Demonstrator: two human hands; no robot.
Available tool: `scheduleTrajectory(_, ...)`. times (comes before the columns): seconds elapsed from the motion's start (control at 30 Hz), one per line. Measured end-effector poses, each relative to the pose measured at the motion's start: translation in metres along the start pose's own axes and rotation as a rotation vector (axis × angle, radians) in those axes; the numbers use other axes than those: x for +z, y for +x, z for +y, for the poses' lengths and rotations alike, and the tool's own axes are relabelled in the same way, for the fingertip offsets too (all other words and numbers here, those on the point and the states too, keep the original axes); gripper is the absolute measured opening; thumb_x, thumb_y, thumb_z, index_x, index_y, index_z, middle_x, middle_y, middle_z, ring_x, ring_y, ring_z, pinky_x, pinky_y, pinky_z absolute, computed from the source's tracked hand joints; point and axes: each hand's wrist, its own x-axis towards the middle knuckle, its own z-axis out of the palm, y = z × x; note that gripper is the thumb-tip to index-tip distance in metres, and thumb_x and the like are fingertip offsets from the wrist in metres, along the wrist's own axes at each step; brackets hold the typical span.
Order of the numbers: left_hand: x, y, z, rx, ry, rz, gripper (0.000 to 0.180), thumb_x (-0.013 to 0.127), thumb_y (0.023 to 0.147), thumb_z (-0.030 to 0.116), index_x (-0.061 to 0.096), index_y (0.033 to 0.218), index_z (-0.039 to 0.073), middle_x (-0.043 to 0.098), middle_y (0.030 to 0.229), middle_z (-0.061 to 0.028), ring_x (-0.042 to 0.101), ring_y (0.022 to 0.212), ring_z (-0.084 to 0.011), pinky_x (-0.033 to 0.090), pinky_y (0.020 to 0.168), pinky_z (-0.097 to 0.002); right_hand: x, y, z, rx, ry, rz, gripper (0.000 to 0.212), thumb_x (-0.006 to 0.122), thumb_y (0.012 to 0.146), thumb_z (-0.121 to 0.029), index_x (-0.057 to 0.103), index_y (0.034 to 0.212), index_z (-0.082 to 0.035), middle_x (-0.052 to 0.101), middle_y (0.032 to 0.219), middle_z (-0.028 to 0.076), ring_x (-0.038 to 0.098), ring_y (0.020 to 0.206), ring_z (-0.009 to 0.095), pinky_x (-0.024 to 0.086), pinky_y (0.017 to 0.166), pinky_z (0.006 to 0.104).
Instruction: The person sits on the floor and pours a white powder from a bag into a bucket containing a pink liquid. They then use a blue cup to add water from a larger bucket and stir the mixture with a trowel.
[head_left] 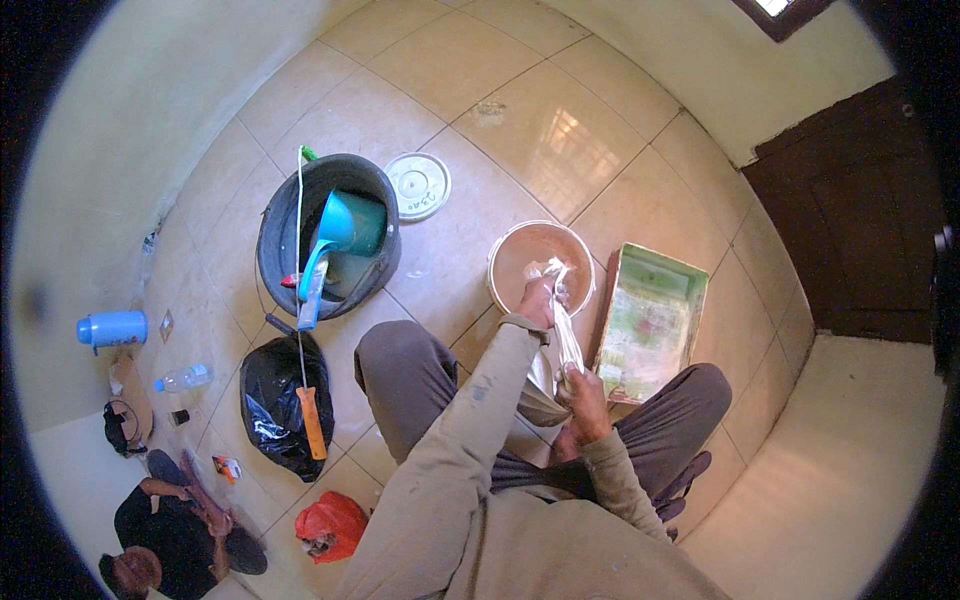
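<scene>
Over a round white bucket (497, 285) between my knees, my left hand (540, 300) is closed on the upper end of a white plastic bag (566, 338). My right hand (588, 402) grips the same bag lower down, nearer my body. Between the hands the bag looks stretched and twisted. White smears show on my left fingers. What lies inside the bag cannot be made out. Right of the bucket stands a rectangular paint tray (650, 325), green inside with white paint residue.
At left, a black bucket (272, 262) holds a blue dipper (350, 222); a roller with an orange handle (311, 424) leans across it. Nearby are a white lid (418, 186), a black plastic bag (270, 390), a red bag (332, 522), a bottle (184, 378) and a seated person (170, 530).
</scene>
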Motion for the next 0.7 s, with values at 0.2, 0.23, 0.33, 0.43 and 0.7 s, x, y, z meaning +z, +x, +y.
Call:
scheduleTrajectory(0.2,0.010,-0.005,0.006,-0.049,-0.024,0.040,0.015,0.040,0.090,0.013,0.055,0.093,0.009,0.046,0.060,-0.0008,0.045,0.045,-0.0127,0.039,0.038,-0.0271,0.001,-0.005,0.000,-0.031,0.039,0.004,0.026,0.049,0.094,-0.026,0.059,0.091,-0.001,0.052,0.073,-0.002,0.046,0.059,0.006,0.038,0.054,0.0214)
scheduleTrajectory(0.23,0.015,-0.018,0.005,0.031,0.105,0.031,0.014,0.042,0.089,0.015,0.053,0.093,0.008,0.046,0.061,-0.0017,0.046,0.047,-0.0127,0.039,0.039,-0.0269,0.001,-0.001,0.001,-0.041,0.038,0.008,0.026,0.049,0.094,-0.025,0.059,0.092,-0.001,0.052,0.074,-0.002,0.047,0.060,0.006,0.038,0.054,0.0214)
scheduleTrajectory(0.33,0.008,-0.013,0.001,0.058,0.172,0.018,0.016,0.044,0.089,0.019,0.052,0.095,0.008,0.046,0.063,-0.0025,0.047,0.049,-0.0132,0.040,0.041,-0.0269,-0.008,0.009,0.018,-0.014,-0.108,-0.007,0.032,0.054,0.089,-0.031,0.057,0.098,-0.001,0.055,0.086,0.002,0.053,0.074,0.013,0.045,0.060,0.0287)
scheduleTrajectory(0.43,0.008,-0.019,0.002,0.119,0.078,-0.073,0.023,0.044,0.091,0.027,0.051,0.097,0.006,0.049,0.066,-0.0058,0.049,0.051,-0.0172,0.043,0.044,-0.0323,-0.017,0.012,0.014,0.011,-0.122,-0.048,0.034,0.052,0.089,-0.032,0.058,0.100,0.001,0.055,0.087,0.004,0.054,0.074,0.014,0.047,0.061,0.0304)
scheduleTrajectory(0.7,-0.012,0.004,-0.004,0.025,-0.264,-0.073,0.036,0.046,0.095,0.038,0.057,0.100,0.004,0.058,0.076,-0.0101,0.058,0.066,-0.0231,0.050,0.058,-0.0386,-0.007,0.007,0.003,-0.051,-0.021,-0.004,0.035,0.050,0.092,-0.032,0.059,0.104,0.000,0.054,0.080,0.003,0.050,0.068,0.012,0.042,0.058,0.0269)
